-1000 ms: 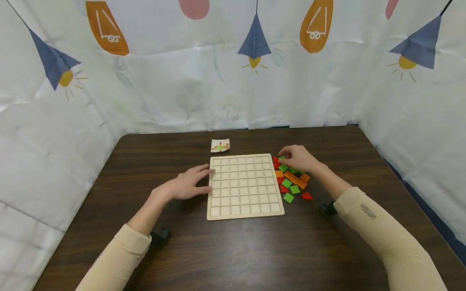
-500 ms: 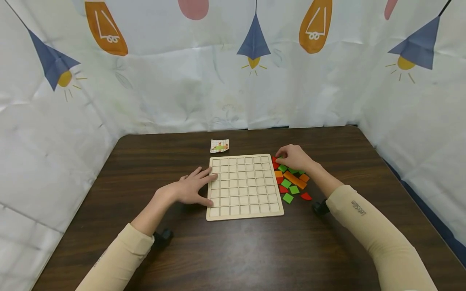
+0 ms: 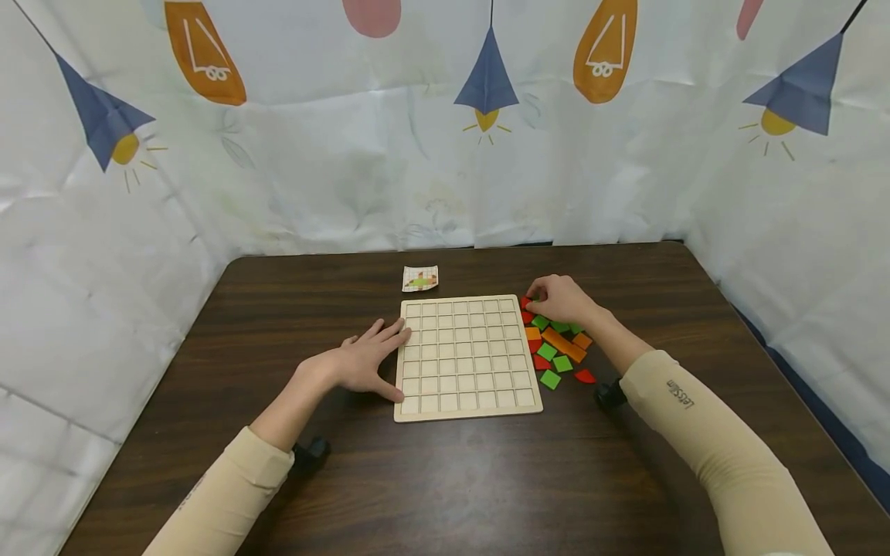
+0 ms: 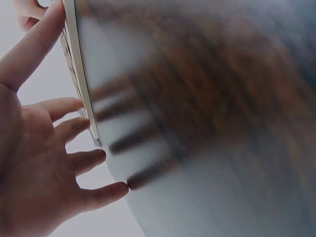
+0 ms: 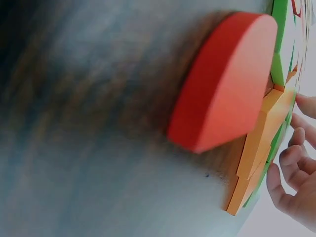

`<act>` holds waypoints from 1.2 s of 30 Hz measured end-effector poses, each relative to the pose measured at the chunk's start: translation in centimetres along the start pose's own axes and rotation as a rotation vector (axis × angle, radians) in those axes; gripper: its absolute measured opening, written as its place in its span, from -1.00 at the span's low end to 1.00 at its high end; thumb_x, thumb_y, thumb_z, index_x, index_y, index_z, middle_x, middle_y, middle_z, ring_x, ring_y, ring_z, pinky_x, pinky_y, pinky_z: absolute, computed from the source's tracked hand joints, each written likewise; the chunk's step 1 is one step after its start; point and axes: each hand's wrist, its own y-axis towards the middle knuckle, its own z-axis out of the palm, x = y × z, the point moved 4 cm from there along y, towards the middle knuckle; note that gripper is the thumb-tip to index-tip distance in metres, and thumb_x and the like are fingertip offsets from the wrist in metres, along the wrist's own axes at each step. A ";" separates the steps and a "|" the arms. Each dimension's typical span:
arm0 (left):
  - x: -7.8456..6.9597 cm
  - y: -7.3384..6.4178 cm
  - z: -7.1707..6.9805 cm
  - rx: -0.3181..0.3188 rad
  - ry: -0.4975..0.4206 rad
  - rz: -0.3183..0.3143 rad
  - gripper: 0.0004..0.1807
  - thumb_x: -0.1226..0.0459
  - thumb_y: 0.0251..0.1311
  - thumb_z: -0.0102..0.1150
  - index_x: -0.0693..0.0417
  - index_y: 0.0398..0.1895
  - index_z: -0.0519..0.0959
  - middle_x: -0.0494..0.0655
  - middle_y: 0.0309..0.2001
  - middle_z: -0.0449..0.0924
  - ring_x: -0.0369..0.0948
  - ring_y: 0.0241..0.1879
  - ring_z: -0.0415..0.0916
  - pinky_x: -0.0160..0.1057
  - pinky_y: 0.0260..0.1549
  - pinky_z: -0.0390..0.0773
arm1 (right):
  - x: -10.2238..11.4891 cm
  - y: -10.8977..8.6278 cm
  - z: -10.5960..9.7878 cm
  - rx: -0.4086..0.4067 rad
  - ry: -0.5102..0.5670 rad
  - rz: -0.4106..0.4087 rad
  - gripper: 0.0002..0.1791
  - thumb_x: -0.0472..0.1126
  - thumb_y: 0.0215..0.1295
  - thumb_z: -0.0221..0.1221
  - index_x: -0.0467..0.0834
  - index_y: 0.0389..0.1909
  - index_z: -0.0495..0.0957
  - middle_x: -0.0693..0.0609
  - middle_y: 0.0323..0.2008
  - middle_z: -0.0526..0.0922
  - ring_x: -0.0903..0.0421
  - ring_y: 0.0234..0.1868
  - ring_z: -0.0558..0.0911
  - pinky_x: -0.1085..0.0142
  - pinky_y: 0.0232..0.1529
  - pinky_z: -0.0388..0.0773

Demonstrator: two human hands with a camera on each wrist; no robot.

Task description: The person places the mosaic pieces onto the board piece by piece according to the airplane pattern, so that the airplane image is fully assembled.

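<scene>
My left hand (image 3: 358, 363) rests at the left edge of a pale wooden grid board (image 3: 469, 355), fingers spread. Its thumb and fingertips touch the board's rim, as the left wrist view also shows. My right hand (image 3: 559, 300) reaches over the far end of a pile of flat coloured pieces to the right of the board. Thumb and forefinger meet the edge of a red piece (image 3: 525, 302) there; whether they pinch it is hidden. Beneath and beside that hand lie green pieces (image 3: 547, 351) and a long orange piece (image 3: 564, 344). A rounded red piece (image 5: 224, 81) looms large in the right wrist view.
A small printed pattern card (image 3: 420, 279) lies behind the board on the dark wooden table (image 3: 445, 479). Pieces crowd against the board's right side, with a red one (image 3: 585, 376) lying apart at the near right. A patterned white curtain (image 3: 389, 177) stands behind the table.
My right hand has shifted slightly left, from beside a green piece to the red one near the board. My left hand's fingers have spread wider along the board, its thumb moving nearer me.
</scene>
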 end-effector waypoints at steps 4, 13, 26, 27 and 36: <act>0.2 -0.2 -0.1 -0.002 0.017 -0.019 0.28 -0.22 0.12 0.44 0.07 0.69 -0.11 0.08 0.67 -0.35 0.21 0.59 -0.43 0.53 0.31 -0.14 | 0.4 0.2 0.0 0.010 0.004 -0.009 -0.70 -0.17 0.38 0.33 -0.28 0.01 0.69 -0.06 -0.36 0.62 0.04 -0.44 0.52 0.19 -0.38 0.48; 0.5 -0.2 0.1 -0.002 0.028 -0.033 0.31 -0.26 0.08 0.44 0.05 0.69 -0.12 0.05 0.67 -0.34 0.19 0.60 -0.43 0.53 0.31 -0.12 | 0.4 0.3 0.2 0.028 0.006 0.005 -0.71 -0.17 0.38 0.36 -0.27 -0.01 0.71 -0.05 -0.36 0.62 0.09 -0.51 0.57 0.19 -0.36 0.54; 0.4 -0.3 0.0 -0.001 0.015 -0.043 0.31 -0.26 0.08 0.44 0.03 0.69 -0.14 0.04 0.67 -0.35 0.19 0.60 -0.43 0.52 0.33 -0.15 | 0.8 -0.1 -0.3 0.027 -0.003 -0.026 -0.71 -0.20 0.42 0.29 -0.35 -0.02 0.67 -0.11 -0.28 0.65 0.03 -0.40 0.55 0.16 -0.31 0.54; 0.5 -0.3 0.0 -0.002 0.016 -0.044 0.31 -0.26 0.08 0.44 0.02 0.70 -0.14 0.03 0.67 -0.35 0.19 0.60 -0.44 0.52 0.33 -0.16 | 0.8 -0.1 -0.3 0.027 -0.001 -0.028 -0.71 -0.19 0.43 0.29 -0.35 -0.02 0.67 -0.10 -0.29 0.64 0.04 -0.41 0.54 0.17 -0.32 0.52; 0.4 0.0 0.2 -0.011 0.012 -0.038 0.31 -0.28 0.07 0.44 0.01 0.70 -0.13 0.02 0.67 -0.35 0.18 0.60 -0.42 0.56 0.29 -0.18 | 1.3 -0.8 -0.3 0.041 0.037 -0.062 -0.72 -0.19 0.41 0.29 -0.34 -0.05 0.65 -0.06 -0.36 0.61 0.05 -0.44 0.49 0.18 -0.33 0.46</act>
